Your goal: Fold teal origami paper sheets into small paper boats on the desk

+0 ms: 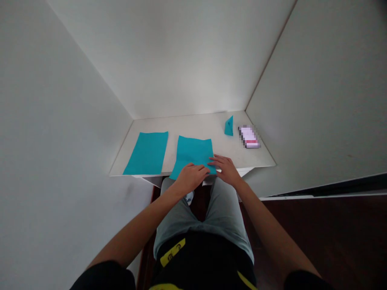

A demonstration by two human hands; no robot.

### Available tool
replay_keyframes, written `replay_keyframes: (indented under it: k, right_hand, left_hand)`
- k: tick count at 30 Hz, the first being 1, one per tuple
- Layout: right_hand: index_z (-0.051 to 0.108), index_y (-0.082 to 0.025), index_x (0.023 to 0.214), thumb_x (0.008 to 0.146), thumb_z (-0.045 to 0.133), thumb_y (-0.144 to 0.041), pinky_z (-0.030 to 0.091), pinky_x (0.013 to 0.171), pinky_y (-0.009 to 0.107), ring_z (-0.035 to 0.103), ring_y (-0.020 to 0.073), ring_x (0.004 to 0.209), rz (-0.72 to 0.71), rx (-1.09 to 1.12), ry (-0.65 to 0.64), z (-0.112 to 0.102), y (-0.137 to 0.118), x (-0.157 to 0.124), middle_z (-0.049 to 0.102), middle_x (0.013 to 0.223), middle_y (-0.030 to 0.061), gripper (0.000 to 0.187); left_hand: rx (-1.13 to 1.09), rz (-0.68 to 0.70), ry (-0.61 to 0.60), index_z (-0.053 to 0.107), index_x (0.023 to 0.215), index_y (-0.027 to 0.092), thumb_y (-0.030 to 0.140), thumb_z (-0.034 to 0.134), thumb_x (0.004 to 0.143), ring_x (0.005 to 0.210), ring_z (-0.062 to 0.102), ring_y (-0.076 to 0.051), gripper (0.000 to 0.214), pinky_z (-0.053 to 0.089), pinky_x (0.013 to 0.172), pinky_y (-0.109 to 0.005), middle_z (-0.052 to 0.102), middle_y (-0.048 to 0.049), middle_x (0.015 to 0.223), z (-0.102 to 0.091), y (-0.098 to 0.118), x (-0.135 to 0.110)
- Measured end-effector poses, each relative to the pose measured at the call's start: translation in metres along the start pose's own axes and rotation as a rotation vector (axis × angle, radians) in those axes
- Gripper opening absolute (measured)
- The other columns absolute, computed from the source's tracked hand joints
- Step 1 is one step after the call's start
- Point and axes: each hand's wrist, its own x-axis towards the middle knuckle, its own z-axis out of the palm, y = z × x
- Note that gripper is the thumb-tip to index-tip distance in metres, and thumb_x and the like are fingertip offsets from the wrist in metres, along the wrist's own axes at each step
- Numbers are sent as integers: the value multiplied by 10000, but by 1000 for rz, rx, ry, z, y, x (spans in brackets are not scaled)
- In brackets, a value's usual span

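Note:
A blue sheet of paper (194, 150) lies on the white shelf, its near left corner poking out past the front edge. My left hand (191, 178) rests over the near edge of this sheet, fingers extended to the right and close together; its thumb is hidden. At the sheet's right edge, my right hand (226, 167) touches the paper with fingers stretched out and spread. The two hands' fingertips almost meet near the front right corner. A second blue sheet (147, 154) lies flat to the left, apart from both hands.
A small folded blue paper piece (229, 126) stands toward the back right of the shelf (193, 125). Beside it lies a phone (249, 137) with a blurred screen. White walls enclose the shelf at the back, left and right. My legs are below its front edge.

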Motion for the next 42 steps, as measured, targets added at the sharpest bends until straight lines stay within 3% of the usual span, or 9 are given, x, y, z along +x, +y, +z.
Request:
replay_keyframes:
  k: [12,18,21,25,28,30,33,37,42]
  right_hand:
    - [758,-259,1229,1027,569,-167,437,1181,513,608,274,1470,39,-5,-5,11,5,-12,703,1518,86,292]
    - [737,-232,1140,1100,545,-385,509,1006,418,763,280,1141,95,43,-91,-7,8,4,826,1201,116,249]
    - [701,-229,1076,1094,533,-449,541,889,379,769,257,933,190,150,-83,-9,10,13,821,1029,85,276]
    - [548,-226,1445,1053,585,-467,595,843,405,768,262,899,387,260,72,1,13,22,797,1123,97,461]
    - [326,-152,1660,1030,618,-434,611,960,496,738,329,1149,434,109,225,7,3,27,687,1383,220,749]
    - [291,-142,1702,1043,599,-396,543,1109,582,616,383,1388,357,-83,252,10,-11,30,544,1577,275,770]
    - [377,-232,1702,1102,506,-359,339,1312,602,406,342,1604,96,-231,104,18,-39,35,409,1753,170,627]
    - [456,-205,1677,1139,393,-346,252,1371,555,372,285,1641,10,-196,-77,37,-66,42,438,1752,120,560]
    - [556,-161,1609,1089,461,-282,400,1297,543,515,322,1544,65,-174,-186,45,-70,41,534,1676,169,543]
  left_hand:
    - [-45,-163,-45,283,1742,191,446,911,779,1651,346,-368,1178,288,1350,-559,382,-184,1768,48,-92,-125]
    - [-141,-232,120,705,1432,261,304,688,966,1594,454,-329,468,386,1284,-547,525,-130,1686,58,-111,-96]
    - [-228,-258,154,810,1135,275,361,649,1018,1360,670,-307,216,384,1278,-573,774,-94,1356,55,-119,-72]
    - [-398,-318,188,780,1017,250,430,611,1041,1127,744,-285,248,518,1160,-524,805,-85,1118,64,-125,-49]
    - [-484,-391,325,705,1094,217,469,641,1013,1146,715,-290,272,590,1061,-487,737,-118,1175,78,-123,-45]
    - [-459,-454,479,623,1237,186,457,703,967,1270,662,-321,391,580,1089,-526,656,-168,1315,85,-117,-44]
    - [-351,-464,592,455,1491,147,358,707,958,1530,472,-367,626,485,1216,-595,470,-246,1567,84,-102,-38]
    - [-160,-416,403,363,1647,140,223,463,1052,1691,234,-325,609,277,1365,-593,349,-212,1737,73,-85,-14]
    - [-110,-476,158,441,1646,69,428,408,1101,1685,258,-382,653,235,1370,-590,339,-239,1773,79,-84,15]
